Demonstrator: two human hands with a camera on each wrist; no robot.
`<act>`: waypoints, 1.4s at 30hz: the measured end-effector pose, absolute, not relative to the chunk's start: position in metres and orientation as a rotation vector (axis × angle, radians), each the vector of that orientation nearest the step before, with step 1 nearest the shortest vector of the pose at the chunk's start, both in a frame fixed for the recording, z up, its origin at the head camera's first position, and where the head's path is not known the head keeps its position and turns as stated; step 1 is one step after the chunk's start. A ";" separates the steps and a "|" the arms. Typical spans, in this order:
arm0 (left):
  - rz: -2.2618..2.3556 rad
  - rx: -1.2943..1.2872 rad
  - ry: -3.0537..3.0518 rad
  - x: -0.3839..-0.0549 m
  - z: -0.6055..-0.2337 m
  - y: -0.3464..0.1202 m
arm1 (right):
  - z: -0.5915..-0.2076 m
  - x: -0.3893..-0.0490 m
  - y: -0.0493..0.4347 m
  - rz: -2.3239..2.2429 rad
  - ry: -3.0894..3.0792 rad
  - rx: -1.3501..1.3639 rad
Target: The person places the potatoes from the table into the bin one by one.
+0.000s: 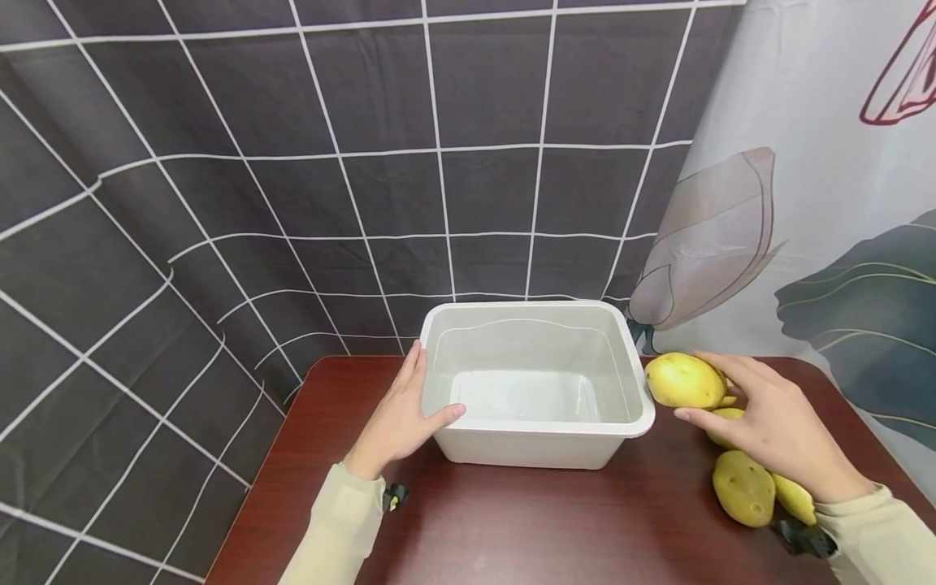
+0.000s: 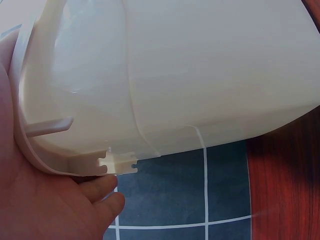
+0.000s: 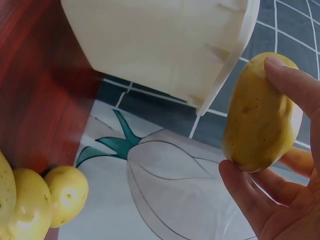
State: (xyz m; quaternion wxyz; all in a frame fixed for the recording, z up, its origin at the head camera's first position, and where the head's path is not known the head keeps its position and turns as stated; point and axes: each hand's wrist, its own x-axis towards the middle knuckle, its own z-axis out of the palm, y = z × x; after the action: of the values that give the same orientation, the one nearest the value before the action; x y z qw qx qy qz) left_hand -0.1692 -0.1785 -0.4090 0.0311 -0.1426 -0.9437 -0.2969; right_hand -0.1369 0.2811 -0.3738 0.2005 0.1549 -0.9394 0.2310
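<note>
A white plastic basin [image 1: 522,447] stands on the table with nothing inside. My left hand [image 1: 398,414] holds its near left corner, thumb over the rim and fingers along the outer side. In the left wrist view, fingertips [image 2: 107,192] show just below the basin's rim [image 2: 22,115]. To the right of the basin, my right hand [image 1: 775,422] grips a yellow potato [image 1: 685,380] between thumb and fingers. The right wrist view shows this potato [image 3: 260,112] raised beside the basin's outer wall [image 3: 145,45].
Several more potatoes [image 1: 744,487] lie on the table's right side, partly hidden under my right hand and wrist. The dark red wooden table [image 1: 512,528] ends at a dark grid-patterned cloth [image 1: 483,195] behind. A pale printed cloth [image 1: 819,187] hangs at the right.
</note>
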 end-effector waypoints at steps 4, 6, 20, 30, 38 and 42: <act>-0.917 -0.437 -2.909 -0.169 -0.409 -0.179 | -0.371 -0.138 0.276 0.649 -2.620 0.422; -0.917 -0.437 -2.908 -0.169 -0.409 -0.179 | -0.369 -0.138 0.274 0.657 -2.620 0.413; -0.918 -0.437 -2.912 -0.169 -0.410 -0.178 | -0.362 -0.144 0.261 0.706 -2.596 0.418; -0.909 -0.439 -2.910 -0.169 -0.410 -0.179 | -0.361 -0.147 0.253 0.720 -2.590 0.457; -0.920 -0.437 -2.903 -0.169 -0.410 -0.179 | -0.359 -0.148 0.245 0.702 -2.573 0.523; -0.922 -0.437 -2.904 -0.169 -0.410 -0.178 | -0.358 -0.147 0.242 0.687 -2.576 0.538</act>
State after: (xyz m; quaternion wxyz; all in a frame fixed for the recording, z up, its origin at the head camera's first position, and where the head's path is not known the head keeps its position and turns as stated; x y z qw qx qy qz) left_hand -0.1688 -0.1784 -0.4102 0.0321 -0.1419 -0.9430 -0.2993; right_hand -0.1474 0.2419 -0.3581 0.2094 0.1934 -0.9262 0.2469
